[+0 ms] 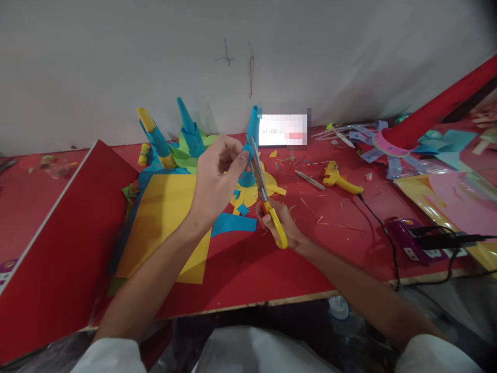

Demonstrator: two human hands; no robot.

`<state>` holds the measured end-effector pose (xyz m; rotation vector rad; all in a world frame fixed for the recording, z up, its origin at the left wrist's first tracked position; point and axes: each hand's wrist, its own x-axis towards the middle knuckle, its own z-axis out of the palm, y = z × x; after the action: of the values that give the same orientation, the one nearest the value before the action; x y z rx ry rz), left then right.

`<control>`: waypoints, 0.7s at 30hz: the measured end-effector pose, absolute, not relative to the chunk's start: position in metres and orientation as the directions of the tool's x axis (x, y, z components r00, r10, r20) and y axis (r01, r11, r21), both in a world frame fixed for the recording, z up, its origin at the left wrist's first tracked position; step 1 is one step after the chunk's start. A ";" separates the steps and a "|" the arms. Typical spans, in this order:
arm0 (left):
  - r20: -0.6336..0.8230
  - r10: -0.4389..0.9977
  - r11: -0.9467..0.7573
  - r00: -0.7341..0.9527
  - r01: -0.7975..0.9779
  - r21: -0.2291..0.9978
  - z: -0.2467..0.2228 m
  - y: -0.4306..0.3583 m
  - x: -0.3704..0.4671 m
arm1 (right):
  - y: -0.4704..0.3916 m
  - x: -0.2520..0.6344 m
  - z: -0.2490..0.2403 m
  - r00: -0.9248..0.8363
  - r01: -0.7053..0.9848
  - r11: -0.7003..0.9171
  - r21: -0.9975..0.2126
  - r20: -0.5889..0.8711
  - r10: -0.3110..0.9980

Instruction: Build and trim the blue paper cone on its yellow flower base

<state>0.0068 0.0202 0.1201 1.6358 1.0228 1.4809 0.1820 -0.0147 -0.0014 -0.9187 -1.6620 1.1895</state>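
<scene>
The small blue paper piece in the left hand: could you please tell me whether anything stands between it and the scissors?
Nothing visible does: the scissors in the right hand reach right beside the blue paper piece in the left hand. The blue cone stands behind them.

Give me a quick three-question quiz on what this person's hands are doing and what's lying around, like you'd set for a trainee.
1. Which hand holds the scissors?
2. True or false: in the picture, the glue gun lies to the right of the large yellow sheet.
3. Fill in the colour: the left hand pinches a small ____ scrap beside the scissor blades.

Key:
1. The right hand.
2. True.
3. Blue.
</scene>
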 end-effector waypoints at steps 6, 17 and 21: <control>0.410 0.910 -0.414 0.058 0.103 0.904 0.119 0.016 0.011 | -0.015 0.181 -0.004 -0.342 0.061 0.260 -0.964 0.225 0.912; 0.403 0.913 -0.407 0.058 0.113 0.906 0.119 0.016 0.012 | -0.012 0.181 -0.013 -0.317 0.052 0.250 -0.967 0.221 0.922; 0.418 0.907 -0.421 0.047 0.105 0.901 0.118 0.016 0.013 | -0.011 0.183 -0.014 -0.319 0.077 0.251 -0.965 0.215 0.923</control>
<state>0.0126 0.0164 0.1180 1.6239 1.0385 1.4477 0.1830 -0.0109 -0.0140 -0.9464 -1.6276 1.1878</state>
